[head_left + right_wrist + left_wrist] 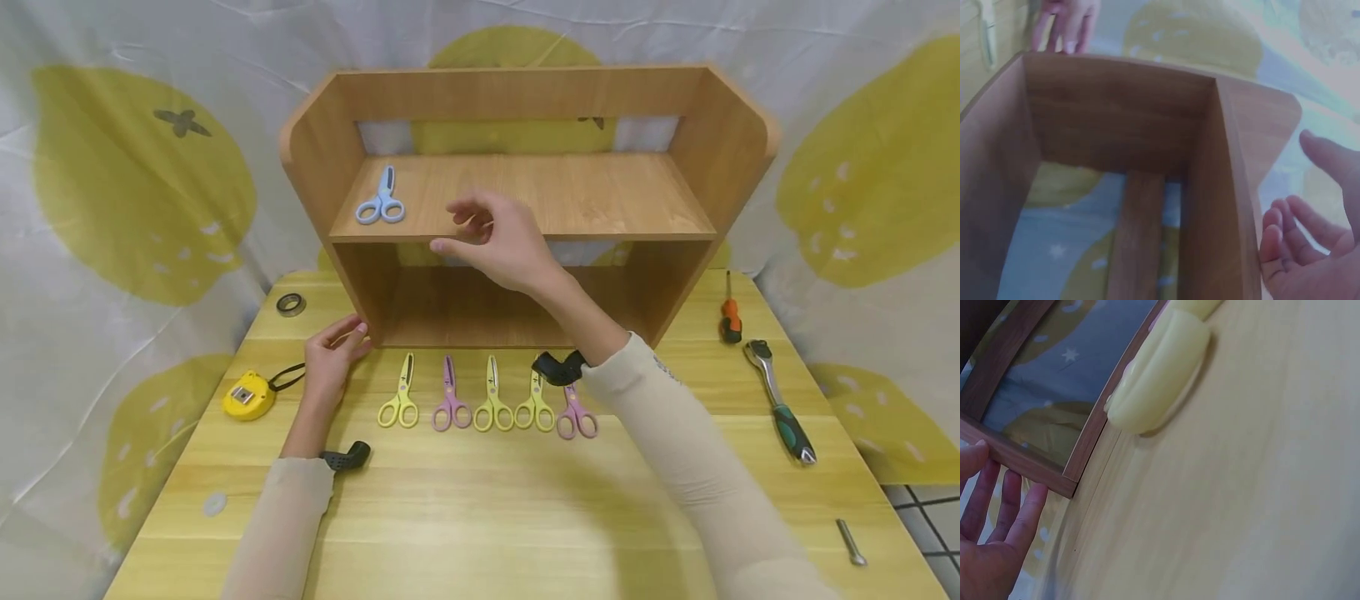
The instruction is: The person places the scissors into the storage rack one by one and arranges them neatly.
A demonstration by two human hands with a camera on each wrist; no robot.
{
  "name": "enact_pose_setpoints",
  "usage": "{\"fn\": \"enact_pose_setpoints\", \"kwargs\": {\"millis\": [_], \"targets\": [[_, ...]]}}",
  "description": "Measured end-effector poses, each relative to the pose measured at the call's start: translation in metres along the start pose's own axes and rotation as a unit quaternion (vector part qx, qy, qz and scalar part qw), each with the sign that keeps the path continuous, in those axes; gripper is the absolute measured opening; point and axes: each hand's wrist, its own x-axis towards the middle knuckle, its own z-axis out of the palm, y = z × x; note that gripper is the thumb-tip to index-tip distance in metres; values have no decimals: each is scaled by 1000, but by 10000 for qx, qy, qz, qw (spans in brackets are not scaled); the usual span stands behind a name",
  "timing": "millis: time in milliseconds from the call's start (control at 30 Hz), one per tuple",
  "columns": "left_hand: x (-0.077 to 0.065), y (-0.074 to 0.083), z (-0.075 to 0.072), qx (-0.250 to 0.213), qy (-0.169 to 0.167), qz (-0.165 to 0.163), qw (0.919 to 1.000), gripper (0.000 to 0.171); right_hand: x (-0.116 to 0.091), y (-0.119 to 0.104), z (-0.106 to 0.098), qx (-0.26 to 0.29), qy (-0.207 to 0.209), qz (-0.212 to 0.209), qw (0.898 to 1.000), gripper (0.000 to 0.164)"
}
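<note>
My left hand [330,362] touches the lower left side of the wooden shelf [525,236] with its fingertips; the left wrist view shows those fingers [1019,515] fairly straight. Nothing is in my right hand [506,242], which hovers at the upper board's front edge, fingers loosely bent and thumb apart. Light blue scissors [382,200] lie on the upper board's left end, handles toward me. On the table before the shelf is a row of yellow scissors [400,404] and pink scissors [450,404], blades toward the shelf. My right wrist's black strap partly hides the row's right end.
At left on the table [465,525] are a tape roll [290,305], a yellow tape measure [249,397] and a pale disc [214,504]. At right lie a screwdriver [731,317], a ratchet wrench [780,408] and a bolt [851,542]. A lemon-print curtain [142,192] hangs behind.
</note>
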Motion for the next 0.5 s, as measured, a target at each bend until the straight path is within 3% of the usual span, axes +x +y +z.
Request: {"fn": "enact_pose_setpoints", "kwargs": {"millis": [500], "targets": [[-1,4,-6,28,21,11,10000,34,-108,53,-47,-602,132,335,9975,49]]}}
